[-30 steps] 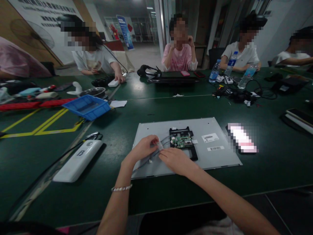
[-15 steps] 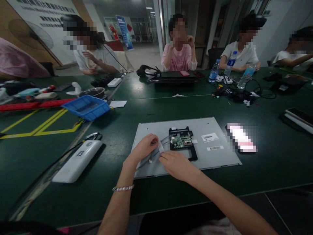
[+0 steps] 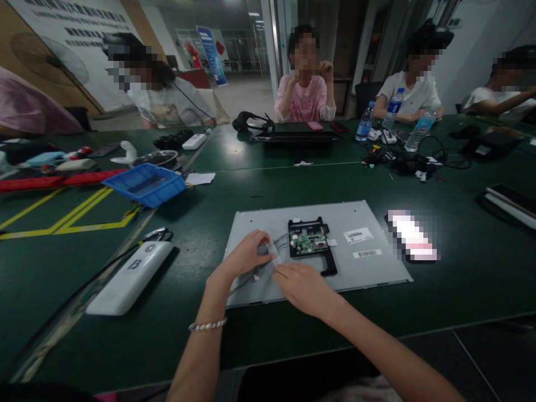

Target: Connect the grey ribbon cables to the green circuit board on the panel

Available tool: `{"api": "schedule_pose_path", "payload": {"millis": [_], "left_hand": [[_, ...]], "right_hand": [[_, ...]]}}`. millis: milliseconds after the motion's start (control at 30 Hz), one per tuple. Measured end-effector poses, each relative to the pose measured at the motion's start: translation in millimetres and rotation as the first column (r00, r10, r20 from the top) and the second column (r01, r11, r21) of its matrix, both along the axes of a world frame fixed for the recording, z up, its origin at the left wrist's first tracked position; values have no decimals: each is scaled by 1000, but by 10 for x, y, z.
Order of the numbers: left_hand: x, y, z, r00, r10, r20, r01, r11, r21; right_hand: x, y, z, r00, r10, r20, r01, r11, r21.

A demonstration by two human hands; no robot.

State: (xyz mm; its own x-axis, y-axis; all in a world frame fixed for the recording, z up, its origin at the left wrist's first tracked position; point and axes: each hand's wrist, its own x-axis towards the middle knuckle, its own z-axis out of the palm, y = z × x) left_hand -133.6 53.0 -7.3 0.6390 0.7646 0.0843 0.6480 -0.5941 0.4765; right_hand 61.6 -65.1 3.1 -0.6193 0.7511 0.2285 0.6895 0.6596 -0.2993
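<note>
A flat grey metal panel lies on the dark green table before me. On it sits a green circuit board in a black plastic frame, with grey cables running out to the left. Between my two hands stretches a whitish translucent strip of tape, held over the cables. My left hand pinches its upper end between thumb and fingers. The lower end is in the fingertips of my right hand. White labels are stuck on the panel's right side.
A lit phone lies right of the panel. To the left are a white power bank with a cable and a blue bin. Water bottles and a dark screen stand farther back. Several people sit across the table.
My left thumb has come down along the tape, and the strip shows more plainly between my hands. A co-worker at the back left has lowered their hands. The view has shifted slightly.
</note>
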Motion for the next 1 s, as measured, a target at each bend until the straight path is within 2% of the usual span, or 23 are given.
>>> {"api": "schedule_pose_path", "payload": {"millis": [567, 1000], "left_hand": [[65, 9, 57, 999, 42, 33, -42, 999, -18], [108, -29, 106, 998, 52, -22, -51, 998, 44]], "right_hand": [[-1, -14, 12, 1000, -27, 5, 27, 999, -20], [7, -8, 15, 1000, -22, -3, 22, 1000, 7]]}}
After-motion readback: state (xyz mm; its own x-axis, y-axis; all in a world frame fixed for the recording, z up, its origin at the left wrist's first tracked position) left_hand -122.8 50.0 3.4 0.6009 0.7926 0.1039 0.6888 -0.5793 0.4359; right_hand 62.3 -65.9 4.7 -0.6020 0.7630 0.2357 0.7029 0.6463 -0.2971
